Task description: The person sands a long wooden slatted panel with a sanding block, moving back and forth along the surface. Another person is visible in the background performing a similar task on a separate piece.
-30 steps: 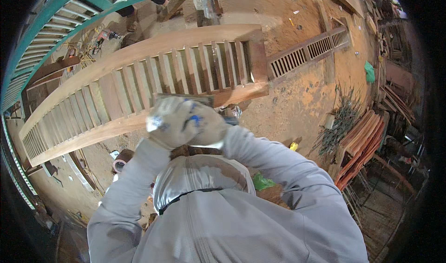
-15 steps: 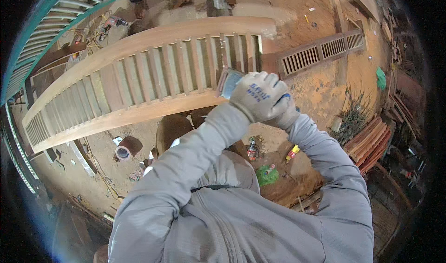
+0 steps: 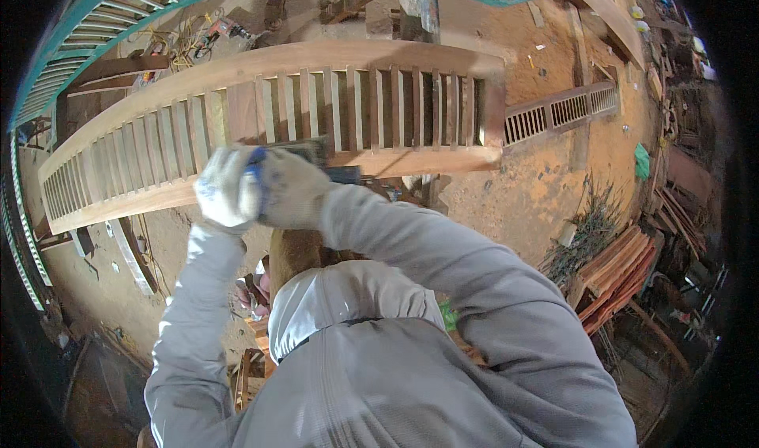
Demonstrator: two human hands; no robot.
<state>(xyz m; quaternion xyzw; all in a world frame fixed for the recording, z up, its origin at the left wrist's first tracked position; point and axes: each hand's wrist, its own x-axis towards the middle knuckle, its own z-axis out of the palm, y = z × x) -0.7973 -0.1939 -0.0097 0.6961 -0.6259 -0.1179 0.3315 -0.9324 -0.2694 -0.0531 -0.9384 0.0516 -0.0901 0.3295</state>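
Observation:
A long, curved wooden panel with many upright slats, like a louvered shutter (image 3: pixel 443 162), stretches across in front of me. Both my hands wear whitish gloves and press close together over its near rail, left of the middle. My left hand (image 3: pixel 224 189) has its fingers curled against the right. My right hand (image 3: pixel 294 185) is closed beside it, with a dark flat piece (image 3: pixel 341 174) sticking out to its right along the rail. The kind of this piece does not show clearly. A bit of blue appears between the gloves. The grip underneath is hidden.
A smaller slatted panel (image 3: pixel 571 109) lies beyond at the right. A stack of reddish boards (image 3: pixel 621 274) sits at the lower right, beside dry twigs (image 3: pixel 589 219). A power drill (image 3: pixel 225 30) with tangled cords lies at the far left. A green barred frame (image 3: pixel 87 33) curves along the upper left.
Both hands have moved left along the near rail, from the panel's right part. The flat piece, earlier seen left of the hands, now shows to their right. The view has shifted too.

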